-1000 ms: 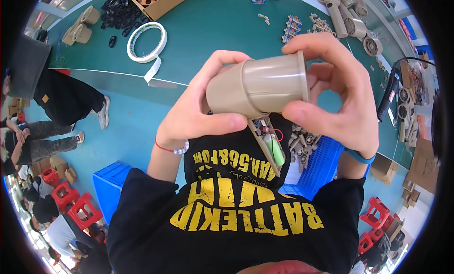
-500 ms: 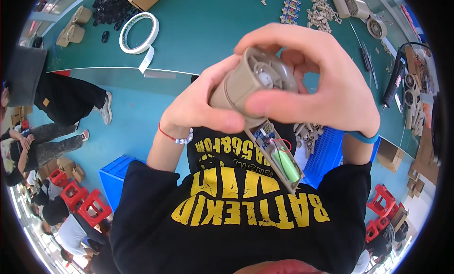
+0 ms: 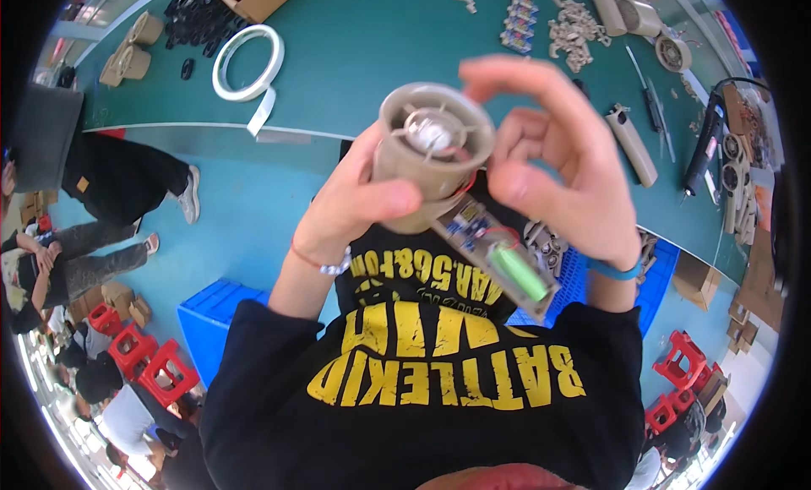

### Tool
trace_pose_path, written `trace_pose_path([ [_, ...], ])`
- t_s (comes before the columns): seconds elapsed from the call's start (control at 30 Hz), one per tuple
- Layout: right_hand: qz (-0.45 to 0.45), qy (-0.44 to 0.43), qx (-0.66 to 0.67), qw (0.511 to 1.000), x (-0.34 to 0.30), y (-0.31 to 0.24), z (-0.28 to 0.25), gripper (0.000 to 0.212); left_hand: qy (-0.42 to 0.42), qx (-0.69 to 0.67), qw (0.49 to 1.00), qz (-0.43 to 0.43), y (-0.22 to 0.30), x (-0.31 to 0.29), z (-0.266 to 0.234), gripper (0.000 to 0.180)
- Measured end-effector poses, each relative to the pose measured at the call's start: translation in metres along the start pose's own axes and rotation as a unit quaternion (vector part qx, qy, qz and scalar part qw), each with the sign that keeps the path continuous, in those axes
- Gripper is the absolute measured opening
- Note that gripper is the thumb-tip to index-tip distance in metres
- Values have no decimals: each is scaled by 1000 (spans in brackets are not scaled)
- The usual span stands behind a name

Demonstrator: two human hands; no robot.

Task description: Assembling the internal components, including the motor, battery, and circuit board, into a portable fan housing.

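Across the upper half, a green tabletop point(image 3: 355, 68), with blue-green floor point(image 3: 245, 211) beyond its near edge at left. On the tabletop at left, a roll of white tape point(image 3: 245, 94) with its loose end out over the edge, a heap of small black parts point(image 3: 201, 19) beside a cardboard box point(image 3: 262, 2), and beige cups point(image 3: 133, 62). Toward the right, a strip of small circuit boards point(image 3: 519, 25), a scatter of small beige parts point(image 3: 578, 29), a beige handle shell point(image 3: 632, 148), and a black power driver point(image 3: 703, 159). In the middle, above the chest of a black shirt point(image 3: 422, 443) with yellow lettering, a beige fan housing point(image 3: 422, 173), round end tilted up toward the camera, spokes and a shiny hub inside. Around its left side, the left hand point(image 3: 351, 190), closed in a grip, thumb across the near wall. Just right of the rim, the right hand point(image 3: 562, 173), somewhat blurred, loosely spread, index finger raised and thumb apart from the curled fingers; impossible to tell whether in contact with the rim. Down and right from the housing, an open handle half point(image 3: 547, 300) with a circuit board point(image 3: 467, 226), red wire point(image 3: 507, 234) and a green battery point(image 3: 518, 270). Behind it, a blue crate point(image 3: 574, 279).
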State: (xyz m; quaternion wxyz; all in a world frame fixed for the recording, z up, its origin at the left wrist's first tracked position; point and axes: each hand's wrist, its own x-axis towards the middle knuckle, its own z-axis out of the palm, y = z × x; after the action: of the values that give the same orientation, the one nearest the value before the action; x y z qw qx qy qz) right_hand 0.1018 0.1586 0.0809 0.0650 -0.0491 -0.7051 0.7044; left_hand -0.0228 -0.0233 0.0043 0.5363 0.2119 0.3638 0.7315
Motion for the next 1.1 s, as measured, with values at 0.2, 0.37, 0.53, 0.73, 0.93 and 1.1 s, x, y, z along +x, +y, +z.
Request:
trace_pose_path([
  [0.2, 3, 138, -271, 953, -35, 24, -29, 24, -50, -159, 983, 71, 3, -15, -7, 90],
  [0.37, 29, 331, -548, 768, -54, 28, -104, 23, -185, -256, 947, 58, 12, 5, -18, 97],
  [0.53, 72, 361, -604, 707, -52, 36, -171, 27, -197, -324, 924, 52, -16, 11, -4, 100],
  [0.73, 110, 249, -628, 729, -51, 45, -227, 24, -240, -307, 921, 21, -11, 7, -1, 70],
  [0.93, 21, 238, -679, 694, -67, 54, -264, 19, -125, -339, 932, 42, -12, 10, 6, 98],
  [1.1, -19, 338, -350, 874, -56, -7, -158, 25, -90, -184, 977, 56, 5, 13, 6, 102],
])
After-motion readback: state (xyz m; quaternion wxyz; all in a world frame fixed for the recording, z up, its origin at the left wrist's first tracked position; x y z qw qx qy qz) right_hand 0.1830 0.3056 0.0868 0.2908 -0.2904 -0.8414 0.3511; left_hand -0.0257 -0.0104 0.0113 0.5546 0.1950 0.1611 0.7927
